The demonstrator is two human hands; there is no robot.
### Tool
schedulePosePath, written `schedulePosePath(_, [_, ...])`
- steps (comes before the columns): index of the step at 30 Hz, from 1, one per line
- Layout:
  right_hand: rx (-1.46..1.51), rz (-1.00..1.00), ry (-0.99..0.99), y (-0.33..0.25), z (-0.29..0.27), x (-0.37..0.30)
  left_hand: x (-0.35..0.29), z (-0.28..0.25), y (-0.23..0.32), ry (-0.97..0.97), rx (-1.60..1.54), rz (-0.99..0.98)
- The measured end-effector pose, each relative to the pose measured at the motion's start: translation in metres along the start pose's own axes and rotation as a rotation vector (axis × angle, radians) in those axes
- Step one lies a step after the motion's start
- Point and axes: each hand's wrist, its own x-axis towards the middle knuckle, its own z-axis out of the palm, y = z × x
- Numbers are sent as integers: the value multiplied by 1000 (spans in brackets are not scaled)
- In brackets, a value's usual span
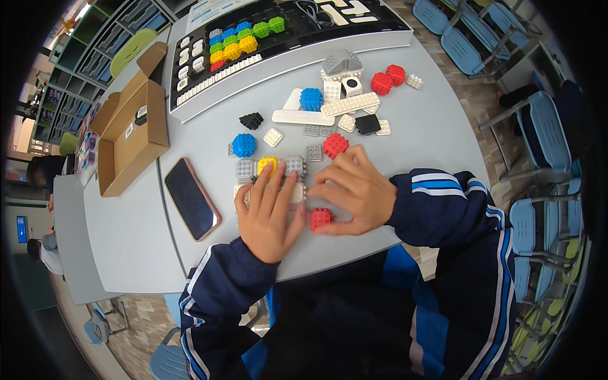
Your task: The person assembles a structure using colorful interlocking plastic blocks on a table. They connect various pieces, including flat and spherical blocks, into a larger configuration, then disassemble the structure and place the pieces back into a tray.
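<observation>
My left hand (pixel 265 218) lies with its fingers stretched over a group of studded building blocks. A yellow block (pixel 266 164) in that group sits between two light grey blocks (pixel 294 166), with white pieces nearer me partly hidden under the fingers. Over the blocks' right side hovers my right hand (pixel 358 193), fingers bent and apart. Its thumb is at the near edge of a red block (pixel 321 220), and the index fingertip stays apart from that block. Another red block (pixel 335 145) stands just beyond the right fingers. A blue block (pixel 244 145) is beyond the left hand.
A phone (pixel 192 198) lies left of my left hand, near an open cardboard box (pixel 133 149). White beams (pixel 303 117), a black block (pixel 367 124) and more loose blocks are farther back. A large tray (pixel 291 56) of coloured blocks spans the table's far side.
</observation>
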Motion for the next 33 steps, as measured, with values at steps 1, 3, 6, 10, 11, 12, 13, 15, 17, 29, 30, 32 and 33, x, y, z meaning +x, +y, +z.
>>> schedulePosePath(1, [6,1,-28,-2,3,0,0,0,0,2,-1,-4])
schedulePosePath(3, [18,4,-83,-2,11,-2,0,1,0,4,-4,-11])
schedulePosePath(6, [24,37,-131,0,22,-8,0,1,1,-5,-21,-21])
schedulePosePath(10, [-27,-3,-196,-3,26,-10,0,0,2,-24,-11,-18])
schedulePosePath(11, [-33,-1,-192,-4,28,-9,-1,0,3,-32,-9,-12])
schedulePosePath(12, [-40,1,-188,-5,29,-9,-1,1,3,-40,-7,-7])
schedulePosePath(13, [-25,5,-191,-4,30,-10,0,1,3,-47,-6,11])
schedulePosePath(15, [9,9,-195,-3,33,-11,1,0,3,-61,1,45])
schedulePosePath(17, [72,-41,-208,3,31,-10,1,-1,3,-86,-10,77])
schedulePosePath(29, [156,-127,-281,8,21,-10,4,-2,0,-78,-66,194])
schedulePosePath(30, [151,-129,-290,8,20,-10,4,-2,-1,-76,-65,211])
schedulePosePath(32, [152,-128,-306,8,19,-10,4,-2,0,-69,-81,206])
schedulePosePath(33, [152,-126,-314,8,19,-10,4,-2,1,-65,-90,204])
